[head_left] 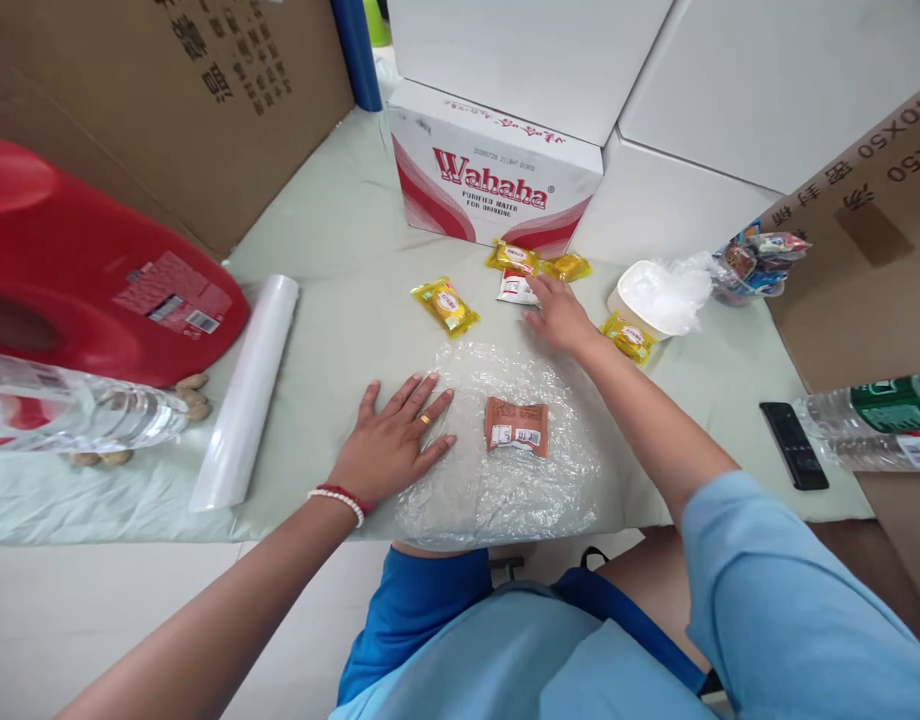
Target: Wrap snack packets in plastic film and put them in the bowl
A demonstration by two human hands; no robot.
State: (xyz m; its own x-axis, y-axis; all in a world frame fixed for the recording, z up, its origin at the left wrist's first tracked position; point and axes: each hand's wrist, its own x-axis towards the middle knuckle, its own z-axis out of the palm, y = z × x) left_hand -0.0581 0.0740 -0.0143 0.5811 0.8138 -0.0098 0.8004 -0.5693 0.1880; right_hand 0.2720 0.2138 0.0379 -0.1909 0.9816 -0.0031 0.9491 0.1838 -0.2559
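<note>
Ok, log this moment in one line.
left hand: spread at edge of clear film; right hand: at red-and-white packet; brown packet: on clear film

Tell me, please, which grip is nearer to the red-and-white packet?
Right: the right grip is at the right edge of the packet; the left grip lies farther, at the left side of the clear film.

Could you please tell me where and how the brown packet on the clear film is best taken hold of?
Probably by its middle, from above, pinching the far and near edges. The brown packet lies flat on the clear film, label up, its crimped ends pointing left and right; the left hand lies flat to its left, while nothing covers it from above.
</note>
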